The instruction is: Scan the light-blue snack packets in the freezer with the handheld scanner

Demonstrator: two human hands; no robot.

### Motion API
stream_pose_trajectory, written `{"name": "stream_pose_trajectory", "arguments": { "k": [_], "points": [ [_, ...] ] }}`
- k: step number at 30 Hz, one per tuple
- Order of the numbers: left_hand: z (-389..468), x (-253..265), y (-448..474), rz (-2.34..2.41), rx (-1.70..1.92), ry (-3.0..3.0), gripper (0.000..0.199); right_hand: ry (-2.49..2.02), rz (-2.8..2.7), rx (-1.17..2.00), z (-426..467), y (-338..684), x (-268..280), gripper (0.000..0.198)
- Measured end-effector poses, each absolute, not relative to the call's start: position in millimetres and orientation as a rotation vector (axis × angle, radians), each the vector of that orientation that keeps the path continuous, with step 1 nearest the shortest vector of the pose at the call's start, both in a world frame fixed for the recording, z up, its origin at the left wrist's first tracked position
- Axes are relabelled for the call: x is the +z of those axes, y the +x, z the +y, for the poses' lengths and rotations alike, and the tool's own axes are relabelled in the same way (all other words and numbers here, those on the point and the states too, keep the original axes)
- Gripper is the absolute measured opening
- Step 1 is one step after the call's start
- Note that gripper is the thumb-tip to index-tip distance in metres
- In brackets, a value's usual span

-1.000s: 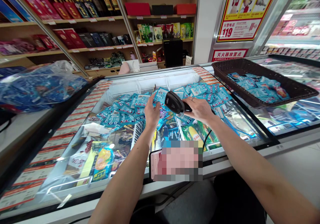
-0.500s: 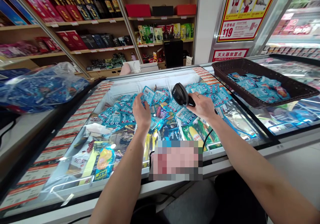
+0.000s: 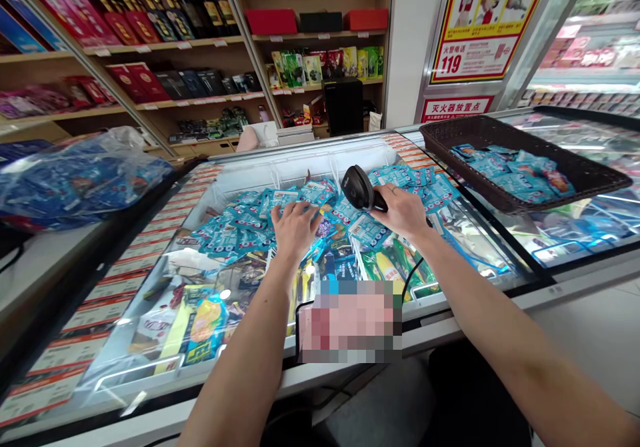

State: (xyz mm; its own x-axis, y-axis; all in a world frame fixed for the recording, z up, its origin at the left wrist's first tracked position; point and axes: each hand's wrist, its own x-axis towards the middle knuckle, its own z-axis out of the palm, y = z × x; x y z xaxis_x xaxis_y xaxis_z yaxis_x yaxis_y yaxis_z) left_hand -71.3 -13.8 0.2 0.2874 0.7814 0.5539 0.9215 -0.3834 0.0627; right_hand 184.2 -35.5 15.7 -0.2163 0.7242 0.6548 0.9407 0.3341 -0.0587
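Observation:
My right hand (image 3: 399,208) grips a black handheld barcode scanner (image 3: 357,188) by its handle, with the head facing left over the freezer. My left hand (image 3: 297,228) is open, palm down, its fingers spread at the edge of a pile of small blue snack packets (image 3: 240,224). Just beyond its fingertips lies one blue packet (image 3: 283,197) with a pale label side up. Whether the fingers touch it I cannot tell. The packets rest on the glass top of a chest freezer (image 3: 145,294), and wrapped ice creams (image 3: 205,327) show through the glass.
A dark woven basket (image 3: 475,187) of similar packets stands at the right. On the left sits a clear plastic bag (image 3: 85,174) full of blue packets. A blurred-out phone-like object (image 3: 350,324) is at the front edge. Shelves (image 3: 170,44) with boxes and bottles line the back.
My left hand has opened and turned palm down, moving slightly right. The blue packet it held tilted up now lies flat on the pile. The right hand keeps the scanner in place.

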Motion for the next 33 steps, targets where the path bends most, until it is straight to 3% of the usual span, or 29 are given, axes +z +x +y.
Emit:
{"name": "stream_pose_trajectory", "arguments": {
  "k": [8, 17, 27, 33],
  "points": [
    [-8, -7, -74, -1.586, -0.7, -2.198, 0.033, -1.461, -2.007, -0.465, -33, 184, 14, 0.037],
    [-9, -3, -57, -1.302, -0.678, -2.521, 0.037, -1.447, -2.027, -0.479, -35, 183, 14, 0.034],
    [-6, -12, -39, -1.507, -0.636, -2.482, 0.053, -1.454, -2.059, -0.469, -34, 181, 13, 0.035],
    [5, -17, -48, -1.628, -0.813, -2.488, 0.064, -1.473, -2.069, -0.481, -35, 181, 12, 0.034]
  ]
}}
